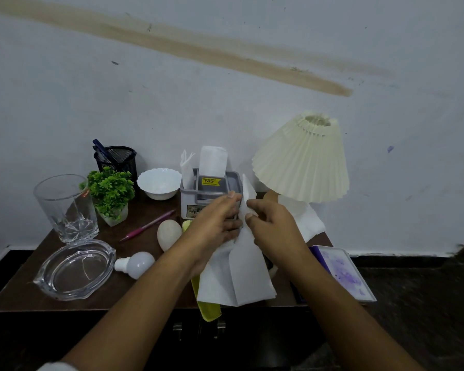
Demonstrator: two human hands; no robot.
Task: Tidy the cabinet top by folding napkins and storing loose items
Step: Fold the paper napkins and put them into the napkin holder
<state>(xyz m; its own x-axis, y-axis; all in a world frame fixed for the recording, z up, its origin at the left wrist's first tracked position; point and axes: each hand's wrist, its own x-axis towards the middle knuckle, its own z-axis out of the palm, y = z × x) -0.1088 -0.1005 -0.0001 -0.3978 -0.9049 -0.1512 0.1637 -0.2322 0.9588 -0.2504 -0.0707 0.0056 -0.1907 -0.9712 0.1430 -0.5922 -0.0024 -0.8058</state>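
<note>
A white napkin (239, 274) hangs over the middle of the dark wooden cabinet top (22, 293). My left hand (214, 223) and my right hand (271, 226) both pinch its upper part, just in front of a grey organiser box (212, 194) that holds folded napkins (213, 160). More white napkin (308, 220) lies under the lamp at the right. Loose items sit to the left: a pink pen (148, 225), a pale egg-shaped stone (168, 234), a white bulb (137, 263). A yellow-green item (209, 311) pokes out below the napkin.
A cream pleated lamp (303, 159) stands at the right. A glass tumbler (65, 207), glass ashtray (75, 271), small green plant (110, 191), white bowl (159, 183) and black mesh pen cup (117, 159) fill the left side. A purple-patterned frame (343, 271) lies at the right edge.
</note>
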